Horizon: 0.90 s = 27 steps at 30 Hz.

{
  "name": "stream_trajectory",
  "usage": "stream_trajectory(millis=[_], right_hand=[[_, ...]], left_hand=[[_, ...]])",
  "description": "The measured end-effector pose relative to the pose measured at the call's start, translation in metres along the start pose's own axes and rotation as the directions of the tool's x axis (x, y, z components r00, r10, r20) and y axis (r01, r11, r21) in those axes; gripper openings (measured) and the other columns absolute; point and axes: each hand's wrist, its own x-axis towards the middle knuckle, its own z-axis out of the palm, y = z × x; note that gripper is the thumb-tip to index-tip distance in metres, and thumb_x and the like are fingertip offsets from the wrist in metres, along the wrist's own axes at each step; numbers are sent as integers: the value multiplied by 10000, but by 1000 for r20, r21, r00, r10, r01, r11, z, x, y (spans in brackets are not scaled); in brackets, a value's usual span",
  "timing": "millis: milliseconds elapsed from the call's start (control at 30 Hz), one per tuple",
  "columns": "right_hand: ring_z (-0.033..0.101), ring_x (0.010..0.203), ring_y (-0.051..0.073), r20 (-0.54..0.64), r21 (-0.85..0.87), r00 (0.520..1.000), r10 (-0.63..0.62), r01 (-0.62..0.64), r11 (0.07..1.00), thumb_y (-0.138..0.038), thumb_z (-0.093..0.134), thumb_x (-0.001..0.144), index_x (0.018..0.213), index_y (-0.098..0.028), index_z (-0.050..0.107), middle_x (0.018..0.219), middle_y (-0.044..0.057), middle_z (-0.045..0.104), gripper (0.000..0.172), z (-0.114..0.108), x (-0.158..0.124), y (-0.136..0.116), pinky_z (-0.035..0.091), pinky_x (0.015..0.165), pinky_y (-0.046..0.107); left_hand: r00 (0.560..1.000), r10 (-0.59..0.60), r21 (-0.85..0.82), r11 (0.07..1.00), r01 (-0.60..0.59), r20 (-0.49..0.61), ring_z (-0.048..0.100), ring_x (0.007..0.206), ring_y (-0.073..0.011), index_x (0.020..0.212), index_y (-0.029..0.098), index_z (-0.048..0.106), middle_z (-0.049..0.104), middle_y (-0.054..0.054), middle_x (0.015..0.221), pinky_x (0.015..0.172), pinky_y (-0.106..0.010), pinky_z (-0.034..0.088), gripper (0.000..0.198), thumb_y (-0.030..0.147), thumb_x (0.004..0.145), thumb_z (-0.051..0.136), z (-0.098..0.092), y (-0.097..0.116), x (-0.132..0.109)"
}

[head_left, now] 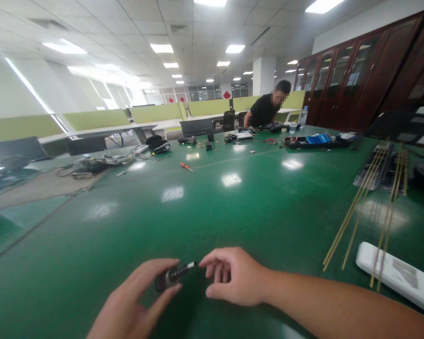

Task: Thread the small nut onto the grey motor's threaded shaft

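Near the front of the green table, my left hand grips a small dark cylindrical part between thumb and fingers. A thin shaft with a pale metallic tip sticks out of it toward the right. I cannot make out its exact kind. Just right of that tip is my right hand, its fingers loosely curled and the thumb apart from them. Nothing shows between those fingers, and a small gap separates them from the tip.
A red screwdriver lies mid-table. Thin yellowish rods and a white elongated case are at right. Cables and parts lie at left. A person leans over the far end near a black tray with blue items.
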Motion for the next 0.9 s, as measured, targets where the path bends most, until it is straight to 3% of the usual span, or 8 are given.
stream_trajectory(millis=[100,200,333,500,767,900], right_hand=[[599,672,96,-45,-118,998,-42,36,992,-181,795,665,1215,-216,623,1023,17,665,578,0,0,0,455,591,207],[605,678,94,-47,-189,997,-60,50,981,-160,757,678,1199,-225,603,1018,7,656,547,2,-3,-3,452,605,209],[598,672,95,-61,-222,997,-54,39,974,-154,733,690,1220,-237,585,1021,5,657,557,4,-6,-7,457,620,223],[592,675,98,-65,-211,997,-51,36,977,-146,714,705,1214,-238,579,1001,-2,656,534,4,-7,-6,465,643,233],[581,670,100,-64,-255,995,-83,64,965,-99,682,695,1135,-243,595,987,-13,653,471,5,-10,-7,467,638,229],[593,696,112,-63,-307,992,-110,86,948,-113,680,703,1036,-228,633,942,-16,641,356,4,-11,-9,470,652,230]], left_hand=[[997,72,-33,997,-71,10,742,876,-162,1124,296,683,751,4,1016,799,-196,603,298,506,932,592,27,8,11],[996,86,12,996,-86,-16,740,934,-181,1182,297,659,748,-8,1056,854,-239,604,319,480,925,610,38,2,4],[997,65,46,997,-64,-29,744,937,-204,1192,276,631,753,-18,1046,844,-277,622,347,481,911,624,39,-9,-11],[987,161,2,987,-161,-24,742,925,-189,1100,283,648,756,16,966,1025,-379,549,240,430,910,643,38,1,-12],[994,109,-59,992,-109,0,739,972,-204,1079,265,653,762,16,964,1000,-374,565,211,371,897,649,46,6,-15],[992,122,-88,989,-120,15,743,939,-183,1082,273,637,757,33,945,1026,-391,544,191,339,904,643,46,12,-13]])
